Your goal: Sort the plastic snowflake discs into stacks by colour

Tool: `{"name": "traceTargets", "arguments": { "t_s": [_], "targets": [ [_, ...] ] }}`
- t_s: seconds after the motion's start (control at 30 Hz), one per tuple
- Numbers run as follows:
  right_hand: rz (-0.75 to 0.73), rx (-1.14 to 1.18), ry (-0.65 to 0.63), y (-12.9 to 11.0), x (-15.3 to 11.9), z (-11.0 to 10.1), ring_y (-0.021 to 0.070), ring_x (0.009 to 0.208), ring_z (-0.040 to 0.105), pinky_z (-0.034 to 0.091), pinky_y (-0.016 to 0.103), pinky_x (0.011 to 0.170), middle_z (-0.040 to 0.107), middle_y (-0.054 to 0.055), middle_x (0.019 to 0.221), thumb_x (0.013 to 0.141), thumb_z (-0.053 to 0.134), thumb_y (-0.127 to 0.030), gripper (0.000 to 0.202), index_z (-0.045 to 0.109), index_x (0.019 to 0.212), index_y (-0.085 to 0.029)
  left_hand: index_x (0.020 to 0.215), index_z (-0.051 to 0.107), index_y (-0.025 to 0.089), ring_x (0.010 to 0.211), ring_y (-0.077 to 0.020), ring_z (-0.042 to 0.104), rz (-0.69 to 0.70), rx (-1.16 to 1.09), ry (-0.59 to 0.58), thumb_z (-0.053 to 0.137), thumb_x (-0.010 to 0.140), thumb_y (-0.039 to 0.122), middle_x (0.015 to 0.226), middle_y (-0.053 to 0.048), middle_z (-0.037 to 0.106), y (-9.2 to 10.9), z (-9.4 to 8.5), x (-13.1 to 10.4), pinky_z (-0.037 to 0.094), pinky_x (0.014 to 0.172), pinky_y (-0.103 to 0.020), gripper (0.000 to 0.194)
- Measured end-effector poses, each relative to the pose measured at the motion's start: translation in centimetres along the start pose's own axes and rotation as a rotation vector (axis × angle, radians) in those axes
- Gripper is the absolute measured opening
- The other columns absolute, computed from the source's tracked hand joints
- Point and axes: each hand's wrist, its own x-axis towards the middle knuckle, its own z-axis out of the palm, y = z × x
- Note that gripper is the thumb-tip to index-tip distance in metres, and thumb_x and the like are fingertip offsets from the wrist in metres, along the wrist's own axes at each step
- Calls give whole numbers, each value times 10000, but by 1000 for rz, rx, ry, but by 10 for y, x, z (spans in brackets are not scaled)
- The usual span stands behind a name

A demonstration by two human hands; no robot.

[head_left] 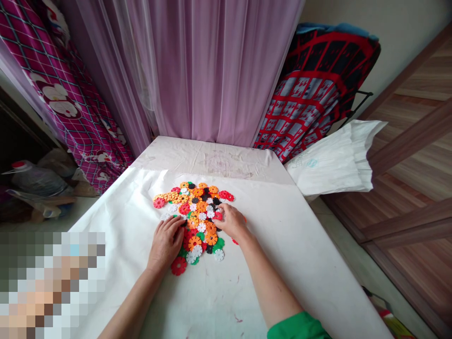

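While the right hand curls at frame centre, apparently pinching a red disc, the left hand rests fingers-together at the left of the disc pile; whether it grips anything cannot be told. Flat, notched, plastic-looking pieces lie heaped, colours mixed, no ordered arrangement evident, on smooth white table covering, creased at left.

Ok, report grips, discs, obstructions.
Left grip at disc pile, left side. Right grip at red disc, hold unclear. Pile on white cover. Nothing visibly blocking.
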Motion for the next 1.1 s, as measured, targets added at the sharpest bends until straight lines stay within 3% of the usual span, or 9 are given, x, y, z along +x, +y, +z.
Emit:
{"name": "traceTargets", "arguments": {
  "t_s": [0.17,0.37,1.1],
  "targets": [
    [102,146,184,37,-42,-10,163,805,633,510,298,766,694,21,984,704,706,-299,495,563,1174,-234,1120,689,246,1227,-269,598,-4,-2,-6,423,950,426,1242,-76,704,0,0,-1,392,1100,-527,363],
    [48,106,246,57,-88,-15,170,779,644,526,310,770,699,13,916,666,680,-245,508,574,1163,-238,1123,692,255,1227,-274,596,-17,-12,-14,429,939,450,1236,-71,706,-2,1,0,400,1095,-538,375],
    [0,-108,133,41,-86,-11,234,976,648,492,337,865,704,75,1046,738,656,-204,447,622,1183,-220,1125,692,256,1228,-270,596,-17,-18,-21,428,937,464,1242,-76,704,-5,1,-1,384,1110,-536,384]
  ]
}}
